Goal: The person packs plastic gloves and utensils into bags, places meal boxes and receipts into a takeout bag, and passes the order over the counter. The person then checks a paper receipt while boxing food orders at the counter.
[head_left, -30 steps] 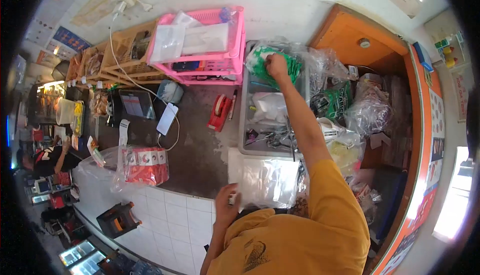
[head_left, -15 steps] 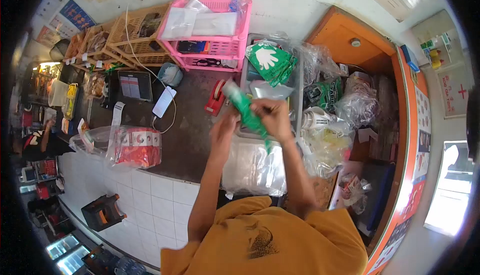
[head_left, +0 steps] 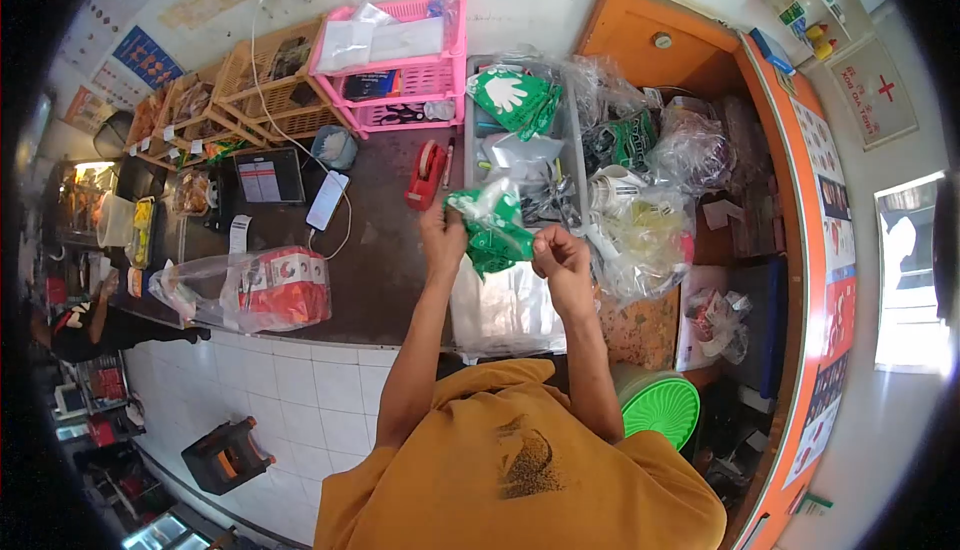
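Both my hands hold a crumpled green plastic packet [head_left: 490,230] with white print and a shiny, see-through upper part. My left hand [head_left: 442,238] grips its left side. My right hand [head_left: 563,262] pinches its right corner with thumb and fingers. Just beyond is a grey tray [head_left: 577,140] holding small tools and a green packet with a white hand picture [head_left: 513,100]. Below the held packet lies a stack of clear plastic bags [head_left: 505,315]. A red tape dispenser [head_left: 425,178] stands on the dark counter near my left hand.
Left on the counter lie a clear bag with a red packet [head_left: 285,288], a phone [head_left: 327,200] on a cable and a tablet [head_left: 270,175]. A pink rack [head_left: 455,55] stands at the back. Crumpled plastic bags [head_left: 645,250] fill the right side, above a green lid [head_left: 662,412].
The green packet was a long twisted strip and is now spread wider between my hands. My right hand has moved down to its corner. The view has shifted slightly.
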A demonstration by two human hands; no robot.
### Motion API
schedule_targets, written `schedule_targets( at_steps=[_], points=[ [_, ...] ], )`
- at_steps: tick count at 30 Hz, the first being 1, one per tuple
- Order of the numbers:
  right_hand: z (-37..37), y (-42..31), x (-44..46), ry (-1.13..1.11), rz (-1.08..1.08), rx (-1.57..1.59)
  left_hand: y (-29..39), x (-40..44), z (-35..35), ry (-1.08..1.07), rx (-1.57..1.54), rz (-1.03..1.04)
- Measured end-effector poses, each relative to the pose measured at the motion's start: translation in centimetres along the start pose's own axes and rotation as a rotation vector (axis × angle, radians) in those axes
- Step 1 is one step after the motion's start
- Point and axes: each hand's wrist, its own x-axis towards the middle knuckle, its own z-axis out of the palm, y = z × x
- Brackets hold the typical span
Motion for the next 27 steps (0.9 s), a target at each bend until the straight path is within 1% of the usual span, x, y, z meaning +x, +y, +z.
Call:
schedule_targets(
  at_steps=[1,2,4,5,6,7,8,9,10,11,12,13,15,16,17,18,19,20,22,23,24,25,26,27],
  points=[
    [0.4,-0.5,-0.5,-0.051,0.02,0.022,0.2,-0.3,-0.2,-0.018,0.035,0.043],
    [0.4,-0.1,-0.3,-0.063,0.038,0.125,0.4,-0.5,-0.4,-0.04,0.071,0.087],
    [-0.3,2.0,1.3,-0.074,0.07,0.329,0.9,-0.9,-1.5,-0.05,-0.013,-0.027],
    [-1.4,3.3,2.2,0.032,0.066,0.149,1.2,-1.1,-2.1,-0.051,-0.06,-0.086],
    [-0.9,2.7,1.9,0.132,-0.09,-0.163,1.6,-1.3,-2.7,-0.05,-0.106,-0.143],
    [0.2,1.4,1.9,0.227,-0.255,-0.471,2.2,-1.7,-3.5,-0.062,-0.002,-0.09],
    [1.6,0.0,1.7,0.32,-0.42,-0.773,2.5,-1.8,-3.8,-0.067,0.022,-0.105],
    [3.0,-1.9,0.9,0.252,-0.468,-0.724,2.7,-2.3,-4.3,-0.075,0.052,-0.128],
    [4.1,-2.1,0.5,0.148,-0.507,-0.729,3.4,-2.8,-4.5,-0.088,0.081,-0.153],
    [5.2,-2.1,0.1,0.047,-0.547,-0.734,4.1,-3.2,-4.6,-0.136,0.207,-0.141],
    [6.1,-1.9,-0.2,-0.049,-0.587,-0.741,5.5,-3.8,-4.4,-0.152,0.245,-0.069],
    [6.6,-1.5,-0.1,-0.036,-0.511,-0.862,7.1,-4.7,-4.0,-0.168,0.279,0.006],
    [5.9,-1.5,-0.1,-0.039,-0.354,-0.922,9.1,-5.8,-3.3,-0.202,0.333,0.171],
    [5.5,-1.3,0.0,-0.049,-0.273,-0.949,9.4,-6.1,-3.0,-0.221,0.28,0.163],
    [4.9,0.5,0.3,-0.055,-0.151,-0.782,9.5,-6.8,-2.9,-0.249,0.232,0.147],
    [4.3,1.5,0.5,-0.138,-0.106,-0.658,9.6,-7.4,-3.0,-0.284,0.184,0.132],
    [3.7,2.1,0.9,-0.215,-0.068,-0.536,10.2,-7.8,-3.4,-0.398,0.163,-0.049],
    [3.0,2.3,1.2,-0.293,-0.034,-0.415,9.7,-7.9,-3.7,-0.397,0.09,-0.065],
    [3.4,-0.9,-0.4,-0.254,0.206,-0.142,9.0,-7.9,-4.4,-0.387,-0.055,-0.102],
    [2.7,1.0,-0.5,-0.289,0.195,0.053,8.9,-7.7,-5.1,-0.336,0.06,0.036],
    [2.2,2.1,-0.7,-0.319,0.183,0.25,7.7,-7.6,-4.6,-0.249,0.068,0.013],
    [2.9,2.1,-1.2,-0.224,0.235,0.303,5.8,-7.6,-3.9,-0.165,0.076,-0.014],
    [3.0,3.7,-1.1,-0.183,0.211,0.19,4.0,-7.8,-3.4,-0.08,0.084,-0.042],
    [3.3,4.7,-1.4,-0.132,0.259,0.202,3.9,-8.2,-3.0,-0.104,0.12,-0.032]
  ],
)
